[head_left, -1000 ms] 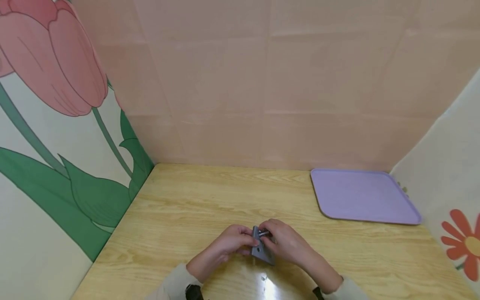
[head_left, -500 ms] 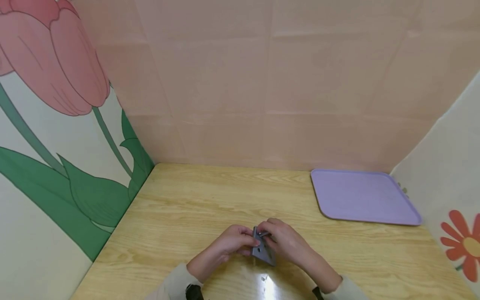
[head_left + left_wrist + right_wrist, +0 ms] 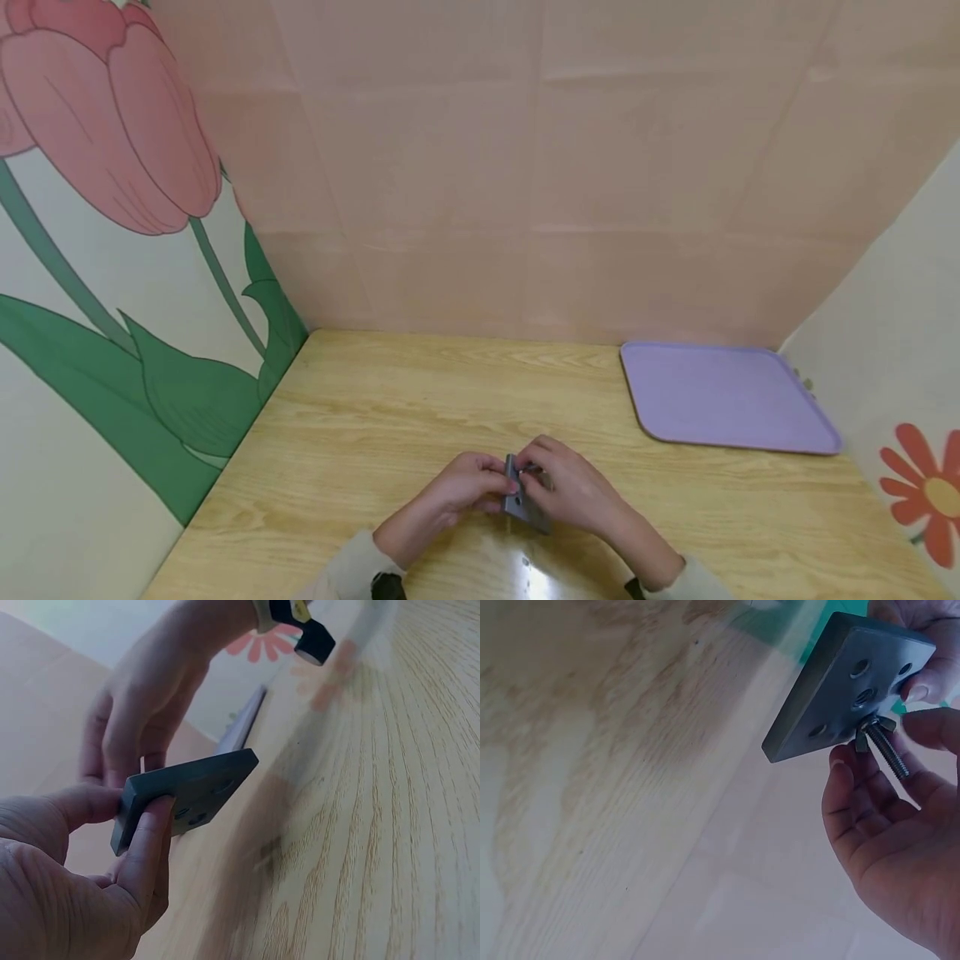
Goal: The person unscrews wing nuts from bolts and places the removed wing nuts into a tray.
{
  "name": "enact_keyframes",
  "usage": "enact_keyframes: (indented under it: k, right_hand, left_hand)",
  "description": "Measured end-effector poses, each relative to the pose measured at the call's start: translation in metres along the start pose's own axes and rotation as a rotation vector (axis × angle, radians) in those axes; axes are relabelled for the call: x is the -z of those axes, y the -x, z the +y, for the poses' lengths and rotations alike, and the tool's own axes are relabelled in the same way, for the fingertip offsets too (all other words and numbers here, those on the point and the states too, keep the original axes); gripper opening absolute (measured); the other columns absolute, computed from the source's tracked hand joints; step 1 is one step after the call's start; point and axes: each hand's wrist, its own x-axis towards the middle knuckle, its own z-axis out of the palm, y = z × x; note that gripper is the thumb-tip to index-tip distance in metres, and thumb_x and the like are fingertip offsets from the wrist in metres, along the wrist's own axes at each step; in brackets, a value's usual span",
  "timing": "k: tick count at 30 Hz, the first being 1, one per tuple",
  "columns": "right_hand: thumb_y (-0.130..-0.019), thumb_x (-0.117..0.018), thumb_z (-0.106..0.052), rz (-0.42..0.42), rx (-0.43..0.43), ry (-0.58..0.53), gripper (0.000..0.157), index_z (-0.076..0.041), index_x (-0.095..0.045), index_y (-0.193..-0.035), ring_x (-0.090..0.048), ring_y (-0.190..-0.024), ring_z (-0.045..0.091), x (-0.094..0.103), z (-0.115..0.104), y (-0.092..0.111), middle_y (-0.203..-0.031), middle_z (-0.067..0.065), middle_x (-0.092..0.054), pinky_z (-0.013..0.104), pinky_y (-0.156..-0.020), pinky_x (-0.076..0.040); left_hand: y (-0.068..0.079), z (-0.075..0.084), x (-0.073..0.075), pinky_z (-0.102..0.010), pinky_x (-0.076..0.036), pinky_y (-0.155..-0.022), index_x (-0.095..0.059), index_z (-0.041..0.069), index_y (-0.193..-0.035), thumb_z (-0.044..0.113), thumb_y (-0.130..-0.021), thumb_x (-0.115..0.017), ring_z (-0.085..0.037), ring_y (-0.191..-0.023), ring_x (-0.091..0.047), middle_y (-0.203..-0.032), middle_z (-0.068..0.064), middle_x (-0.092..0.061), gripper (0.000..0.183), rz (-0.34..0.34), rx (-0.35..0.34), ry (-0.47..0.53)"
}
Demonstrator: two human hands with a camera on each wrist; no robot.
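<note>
My left hand (image 3: 467, 485) pinches one end of a grey metal plate (image 3: 834, 697) between thumb and fingers, just above the table. Several round holes pierce the plate, as the right wrist view shows. From its face sticks a threaded bolt (image 3: 889, 755) with a wing nut (image 3: 863, 739) on it, close against the plate. My right hand (image 3: 567, 485) has its curled fingers and thumb about the wing nut, a fingertip touching one wing. In the left wrist view the plate's edge faces the camera, and the bolt is hidden behind it.
A lilac tray (image 3: 735, 396) lies at the back right of the wooden table (image 3: 390, 392). A pinkish-beige sheet (image 3: 450, 167) rises behind the table. Flower-printed panels (image 3: 195, 308) stand at both sides.
My right fingers have shifted at the wing nut and bolt, and less of the bolt shows in the head view. The left hand and the plate stay nearly still.
</note>
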Motion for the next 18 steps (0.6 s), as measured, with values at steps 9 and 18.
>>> enact_keyframes:
  k: [9, 18]
  right_hand:
    - [-0.096, -0.071, -0.025, 0.029, -0.05, -0.022, 0.006, -0.02, -0.07, -0.094, -0.065, -0.087, 0.007, -0.0039, -0.0007, -0.0022, -0.098, -0.011, -0.064, 0.024, -0.071, -0.055]
    - [-0.092, -0.074, -0.023, -0.013, -0.12, 0.013, 0.012, -0.014, -0.071, -0.099, -0.066, -0.084, 0.012, -0.0019, -0.0043, -0.0045, -0.095, -0.005, -0.066, 0.023, -0.068, -0.054]
  left_hand:
    - [0.0003, -0.0031, -0.0008, -0.024, -0.059, -0.065, -0.07, -0.007, -0.104, 0.002, -0.083, -0.073, -0.015, -0.077, -0.071, -0.088, -0.005, -0.073, 0.023, 0.015, -0.007, -0.008]
    - [0.0001, -0.0036, 0.0, -0.024, -0.059, -0.064, -0.069, -0.008, -0.103, 0.001, -0.082, -0.073, -0.016, -0.078, -0.071, -0.087, -0.006, -0.073, 0.023, 0.025, -0.013, -0.002]
